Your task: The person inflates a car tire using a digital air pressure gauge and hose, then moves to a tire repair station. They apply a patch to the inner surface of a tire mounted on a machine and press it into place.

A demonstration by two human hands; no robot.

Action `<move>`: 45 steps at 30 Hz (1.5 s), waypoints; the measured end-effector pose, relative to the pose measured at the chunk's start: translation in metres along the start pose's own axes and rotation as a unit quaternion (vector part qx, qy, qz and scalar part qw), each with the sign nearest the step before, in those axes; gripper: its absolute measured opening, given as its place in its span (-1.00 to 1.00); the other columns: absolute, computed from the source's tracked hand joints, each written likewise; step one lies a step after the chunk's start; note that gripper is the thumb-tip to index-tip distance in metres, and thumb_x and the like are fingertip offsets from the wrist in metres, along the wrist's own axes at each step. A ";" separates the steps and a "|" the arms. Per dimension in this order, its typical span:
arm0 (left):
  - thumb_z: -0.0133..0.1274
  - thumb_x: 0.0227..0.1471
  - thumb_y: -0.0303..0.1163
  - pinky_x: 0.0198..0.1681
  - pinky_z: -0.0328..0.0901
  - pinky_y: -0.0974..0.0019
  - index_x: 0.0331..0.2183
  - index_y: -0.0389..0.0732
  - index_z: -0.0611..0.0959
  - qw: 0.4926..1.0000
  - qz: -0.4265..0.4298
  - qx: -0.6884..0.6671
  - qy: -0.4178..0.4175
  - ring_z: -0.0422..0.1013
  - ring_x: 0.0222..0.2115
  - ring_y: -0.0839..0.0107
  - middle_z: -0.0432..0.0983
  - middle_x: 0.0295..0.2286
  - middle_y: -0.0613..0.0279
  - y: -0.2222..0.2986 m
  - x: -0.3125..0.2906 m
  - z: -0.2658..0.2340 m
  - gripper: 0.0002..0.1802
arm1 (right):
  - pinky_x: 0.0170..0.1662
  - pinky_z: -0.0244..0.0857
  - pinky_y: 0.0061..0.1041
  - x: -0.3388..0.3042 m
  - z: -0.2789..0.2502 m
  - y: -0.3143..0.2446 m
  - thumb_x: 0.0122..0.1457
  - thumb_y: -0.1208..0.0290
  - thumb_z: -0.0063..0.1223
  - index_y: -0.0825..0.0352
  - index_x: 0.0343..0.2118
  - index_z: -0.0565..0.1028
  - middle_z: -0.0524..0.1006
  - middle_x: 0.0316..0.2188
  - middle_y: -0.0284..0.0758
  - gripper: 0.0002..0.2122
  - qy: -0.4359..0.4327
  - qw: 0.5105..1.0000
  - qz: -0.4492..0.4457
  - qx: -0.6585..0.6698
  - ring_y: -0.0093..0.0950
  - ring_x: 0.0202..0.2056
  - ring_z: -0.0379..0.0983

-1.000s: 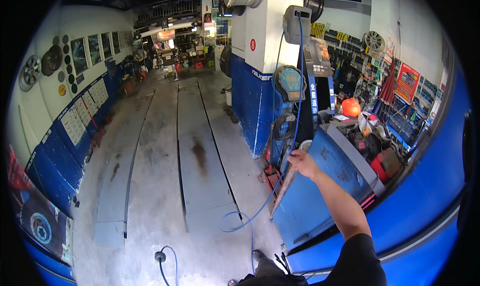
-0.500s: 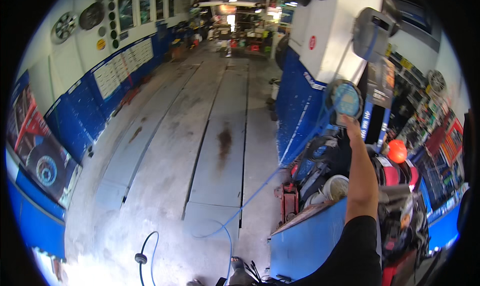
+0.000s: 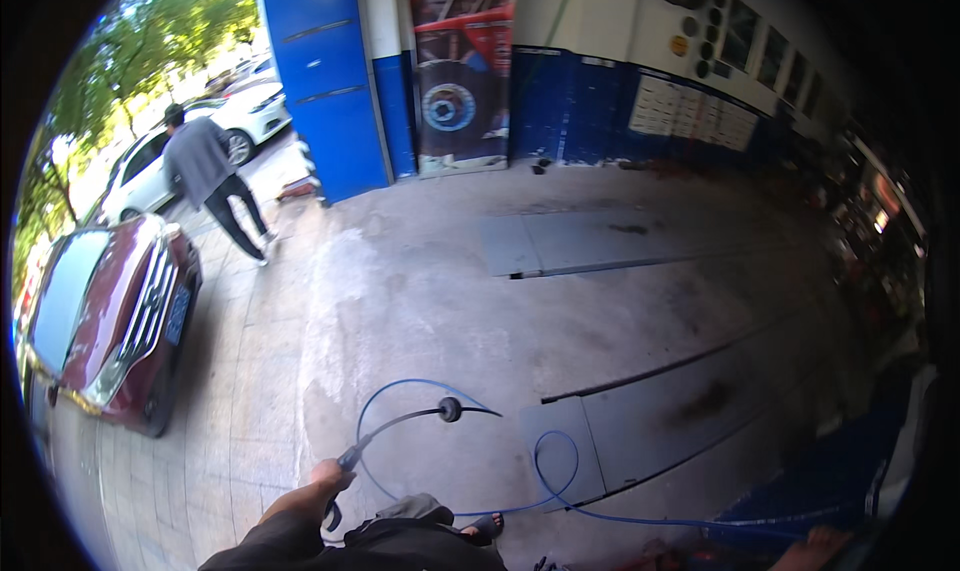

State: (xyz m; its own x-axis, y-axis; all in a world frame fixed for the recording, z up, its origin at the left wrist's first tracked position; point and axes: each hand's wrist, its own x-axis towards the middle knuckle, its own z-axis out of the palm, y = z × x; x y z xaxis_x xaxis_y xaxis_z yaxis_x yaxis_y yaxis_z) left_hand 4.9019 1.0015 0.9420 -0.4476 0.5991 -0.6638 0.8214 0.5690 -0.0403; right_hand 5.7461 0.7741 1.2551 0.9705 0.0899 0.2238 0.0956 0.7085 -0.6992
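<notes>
My left hand (image 3: 328, 474) is closed around the grey-black grip (image 3: 347, 459) of an air hose, low in the middle of the view. From it a thin black length runs out with a round black piece (image 3: 450, 409) on it. A black curved part hangs below my fist. The thin blue hose (image 3: 408, 382) loops over the floor and runs off to the right. At the lower right edge my right hand (image 3: 815, 549) is dim and partly cut off, near the blue hose; its fingers do not show clearly.
A dark red car (image 3: 105, 316) stands outside at the left; behind it a person in grey (image 3: 205, 161) walks by a white car (image 3: 255, 111). A blue door panel (image 3: 330, 81) edges the opening. Grey metal plates (image 3: 590, 241) lie in the floor.
The view has swung left from the workshop interior to the street side. My right hand has left the round gauge on the pillar. My left hand with the hose has come into view.
</notes>
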 end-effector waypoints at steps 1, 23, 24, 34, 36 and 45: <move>0.24 -0.03 0.13 0.00 0.44 0.09 -0.14 -0.21 0.72 1.000 -0.006 0.006 -0.009 0.56 -0.06 0.07 0.64 -0.13 -0.03 0.003 -0.003 -0.001 -0.39 | -0.59 -0.04 -0.44 -0.025 0.038 0.003 0.38 0.06 -0.09 0.09 -0.66 0.25 0.16 -0.74 -0.47 -0.56 0.073 0.993 -0.076 -0.057 -0.52 -0.70 0.04; 0.24 -0.06 0.22 -0.12 0.46 0.05 -0.27 -0.23 0.74 0.988 0.018 -0.139 0.067 0.60 -0.21 0.00 0.67 -0.26 -0.06 -0.119 0.070 -0.041 -0.36 | -0.62 -0.15 -0.49 -0.357 0.225 0.186 0.46 0.02 -0.32 0.05 -0.72 0.11 0.02 -0.82 -0.48 -0.48 -0.148 0.920 0.358 -0.059 -0.56 -0.74 -0.14; 0.24 -0.06 0.22 -0.12 0.46 0.06 -0.26 -0.22 0.74 0.988 0.002 -0.139 0.067 0.60 -0.21 0.01 0.67 -0.26 -0.05 -0.131 0.077 -0.039 -0.36 | -0.62 -0.15 -0.49 -0.363 0.228 0.191 0.46 0.01 -0.32 0.05 -0.72 0.12 0.02 -0.82 -0.48 -0.48 -0.151 0.918 0.361 -0.059 -0.56 -0.75 -0.14; 0.14 0.02 0.06 -0.06 0.46 0.11 -0.15 -0.18 0.74 0.993 -0.058 -0.095 0.023 0.58 -0.11 0.06 0.65 -0.15 -0.01 -0.204 0.117 -0.026 -0.46 | -0.61 -0.22 -0.51 -0.398 0.223 0.208 0.45 0.05 -0.29 0.01 -0.71 0.08 -0.04 -0.83 -0.51 -0.50 -0.135 0.924 0.349 -0.080 -0.57 -0.75 -0.21; 0.10 0.05 0.00 -0.03 0.45 0.10 -0.11 -0.17 0.73 0.997 -0.045 -0.069 0.002 0.57 -0.08 0.07 0.64 -0.11 -0.01 -0.202 0.119 -0.029 -0.49 | -0.53 0.04 -0.45 -0.384 0.216 0.202 0.45 0.08 -0.30 0.10 -0.64 0.29 0.18 -0.76 -0.45 -0.54 -0.217 0.915 0.339 -0.005 -0.51 -0.69 0.06; 0.14 -0.08 -0.13 -0.13 0.48 0.06 -0.30 -0.37 0.73 0.974 0.019 -0.224 -0.014 0.62 -0.23 0.00 0.68 -0.32 -0.13 -0.213 0.212 0.016 -0.53 | -0.61 -0.14 -0.54 -0.297 0.204 0.139 0.43 0.12 -0.13 0.07 -0.60 0.17 0.03 -0.72 -0.56 -0.59 0.028 0.990 0.133 -0.025 -0.63 -0.71 -0.10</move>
State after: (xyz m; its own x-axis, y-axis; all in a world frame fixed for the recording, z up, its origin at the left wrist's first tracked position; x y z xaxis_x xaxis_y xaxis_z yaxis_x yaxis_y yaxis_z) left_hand 4.6377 0.9980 0.7976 -0.4045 0.6128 -0.6789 0.5974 0.7391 0.3111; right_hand 5.4262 0.9893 1.2300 0.9736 0.2282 -0.0099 -0.1552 0.6290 -0.7618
